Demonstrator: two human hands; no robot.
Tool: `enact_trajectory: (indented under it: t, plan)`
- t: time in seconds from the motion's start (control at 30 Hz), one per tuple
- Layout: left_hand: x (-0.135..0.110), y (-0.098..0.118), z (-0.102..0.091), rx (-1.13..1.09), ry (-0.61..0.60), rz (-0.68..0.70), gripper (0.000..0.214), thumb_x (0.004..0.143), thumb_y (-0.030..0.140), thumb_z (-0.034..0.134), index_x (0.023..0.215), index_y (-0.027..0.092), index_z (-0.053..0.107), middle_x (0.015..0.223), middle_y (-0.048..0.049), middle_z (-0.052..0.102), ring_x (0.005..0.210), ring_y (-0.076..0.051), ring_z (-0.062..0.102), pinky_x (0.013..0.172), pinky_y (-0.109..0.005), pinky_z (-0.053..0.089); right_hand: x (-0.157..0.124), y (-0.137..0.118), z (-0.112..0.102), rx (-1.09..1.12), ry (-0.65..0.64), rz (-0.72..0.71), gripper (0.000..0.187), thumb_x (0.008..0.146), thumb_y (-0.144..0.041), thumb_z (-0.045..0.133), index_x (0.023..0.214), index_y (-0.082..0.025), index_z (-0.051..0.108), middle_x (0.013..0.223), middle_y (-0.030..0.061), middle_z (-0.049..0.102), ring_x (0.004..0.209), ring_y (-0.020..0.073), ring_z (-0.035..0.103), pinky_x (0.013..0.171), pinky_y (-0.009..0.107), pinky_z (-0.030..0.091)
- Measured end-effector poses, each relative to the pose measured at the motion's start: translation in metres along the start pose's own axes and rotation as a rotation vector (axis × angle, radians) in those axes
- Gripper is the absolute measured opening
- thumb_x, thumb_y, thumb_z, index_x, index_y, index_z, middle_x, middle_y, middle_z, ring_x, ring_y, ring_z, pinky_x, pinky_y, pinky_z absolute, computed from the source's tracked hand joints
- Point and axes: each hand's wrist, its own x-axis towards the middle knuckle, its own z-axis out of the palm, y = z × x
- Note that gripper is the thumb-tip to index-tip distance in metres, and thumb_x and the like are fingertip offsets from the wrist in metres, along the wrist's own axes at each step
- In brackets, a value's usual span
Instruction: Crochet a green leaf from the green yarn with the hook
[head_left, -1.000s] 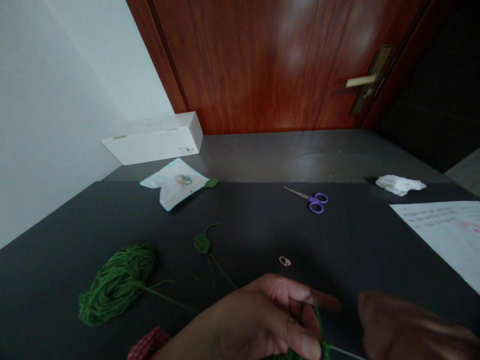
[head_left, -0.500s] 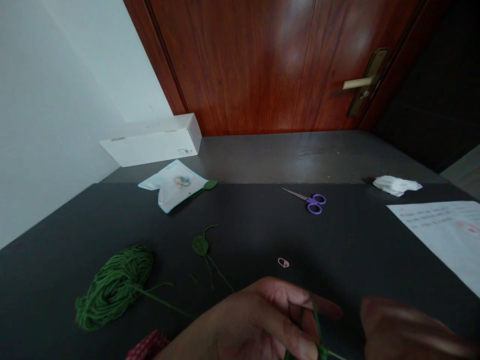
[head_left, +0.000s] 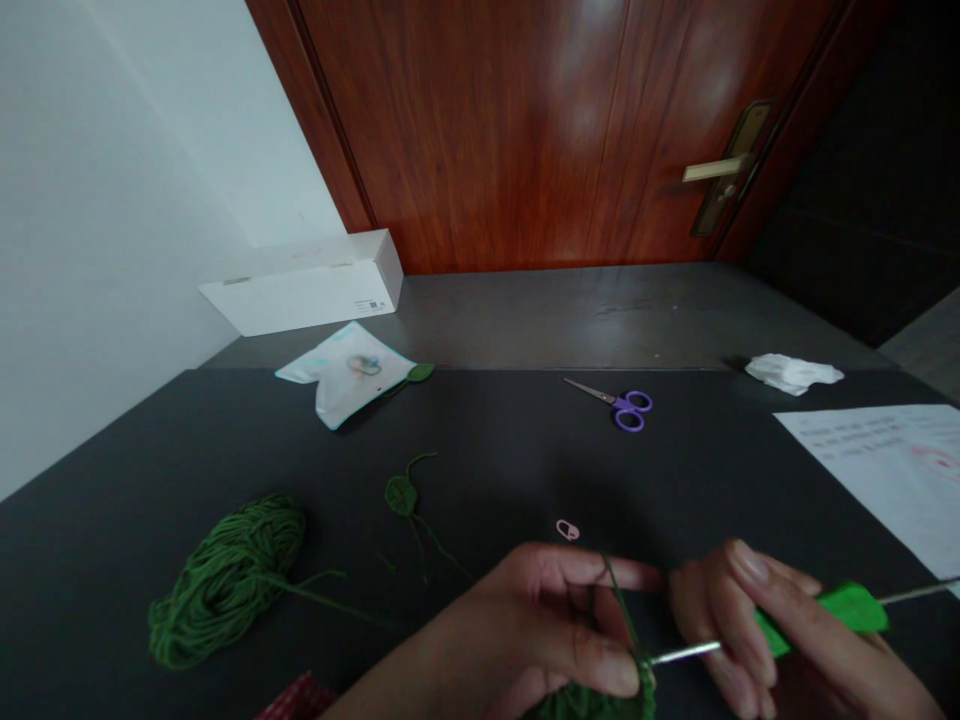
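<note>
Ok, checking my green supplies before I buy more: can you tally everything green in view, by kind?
Green yarn skein: 1
Crocheted leaves on stems: 2
Crochet hook with green handle, in the right hand: 1
Crocheted piece, in the left hand: 1
Total: 5

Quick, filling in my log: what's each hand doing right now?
Left hand: closed, holding green crochet work and its yarn.
Right hand: closed, holding a green-handled crochet hook.
</note>
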Motion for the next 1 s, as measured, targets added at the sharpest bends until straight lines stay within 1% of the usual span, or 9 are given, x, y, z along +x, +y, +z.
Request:
enact_trajectory:
  t: [0.1,0.13,0.23,0.33,0.43,0.6,0.77,0.87,1.0]
  plan:
    - [0.002,-0.005,-0.002,0.081,0.182,0.154,0.055,0.061,0.018,0.084,0.114,0.017,0.070,0.076,0.0008,0.060,0.070,-0.009,0.053,0.072,-0.025,0.039,0.003,0.003,0.001,0.027,0.044,0.037,0.047,0.097,-0.051,0.044,0.066,-0.022,0.065,0.060,0.0006,0.060,0.058,0.0144,0.049,0.058,0.026,0.044]
    - [0.003,-0.007,-0.003,0.126,0.222,0.191,0.057,0.062,0.020,0.084,0.117,0.018,0.069,0.076,0.0011,0.060,0.070,-0.010,0.053,0.071,-0.025,0.039,0.004,0.003,0.001,0.030,0.062,0.048,0.046,0.096,-0.052,0.045,0.067,-0.022,0.065,0.062,0.0005,0.059,0.059,0.0143,0.048,0.059,0.025,0.044]
    - [0.004,-0.009,-0.002,0.260,0.274,0.271,0.060,0.067,0.023,0.081,0.123,0.017,0.064,0.078,0.0017,0.059,0.072,-0.010,0.052,0.072,-0.026,0.040,0.006,0.005,0.003,0.034,0.096,0.057,0.046,0.094,-0.055,0.048,0.067,-0.022,0.065,0.065,0.0003,0.059,0.060,0.0142,0.047,0.061,0.025,0.044]
    - [0.004,-0.009,0.003,0.346,0.341,0.288,0.062,0.070,0.020,0.074,0.129,0.014,0.058,0.080,0.0019,0.056,0.075,-0.011,0.051,0.076,-0.028,0.043,0.009,0.008,0.006,0.037,0.126,0.057,0.045,0.090,-0.058,0.053,0.065,-0.022,0.065,0.064,0.0002,0.058,0.059,0.0140,0.045,0.059,0.024,0.043]
    - [0.003,-0.007,0.010,0.422,0.401,0.256,0.065,0.069,0.017,0.069,0.132,0.010,0.054,0.080,0.0016,0.054,0.075,-0.013,0.051,0.078,-0.032,0.044,0.011,0.010,0.009,0.072,0.140,0.091,0.046,0.089,-0.059,0.054,0.064,-0.022,0.065,0.063,0.0005,0.059,0.059,0.0142,0.044,0.059,0.024,0.042]
    - [0.004,-0.009,0.012,0.413,0.395,0.228,0.067,0.069,0.018,0.069,0.134,0.009,0.051,0.085,-0.0009,0.054,0.081,-0.016,0.053,0.082,-0.035,0.044,0.010,0.010,0.013,0.109,0.173,0.155,0.045,0.087,-0.058,0.059,0.062,-0.021,0.065,0.062,0.0006,0.059,0.059,0.0139,0.044,0.061,0.024,0.042]
    - [0.004,-0.012,0.008,0.299,0.327,0.264,0.072,0.067,0.022,0.076,0.133,0.010,0.051,0.088,0.0000,0.055,0.078,-0.012,0.050,0.079,-0.029,0.041,0.012,0.008,0.012,0.102,0.208,0.176,0.046,0.084,-0.059,0.061,0.060,-0.021,0.067,0.060,0.0009,0.060,0.057,0.0137,0.046,0.056,0.024,0.043]
    - [0.004,-0.012,0.005,0.232,0.289,0.247,0.080,0.064,0.024,0.081,0.135,0.010,0.049,0.084,0.0017,0.056,0.075,-0.010,0.049,0.074,-0.027,0.039,0.014,0.006,0.012,0.080,0.192,0.206,0.048,0.086,-0.058,0.059,0.059,-0.020,0.066,0.058,0.0010,0.059,0.055,0.0131,0.044,0.055,0.024,0.042]
    - [0.004,-0.013,0.001,0.171,0.282,0.231,0.088,0.060,0.025,0.086,0.137,0.010,0.046,0.080,0.0025,0.058,0.073,-0.010,0.051,0.072,-0.027,0.039,0.014,0.002,0.011,0.065,0.168,0.220,0.048,0.086,-0.058,0.058,0.059,-0.020,0.066,0.056,0.0006,0.057,0.053,0.0126,0.042,0.053,0.023,0.040]
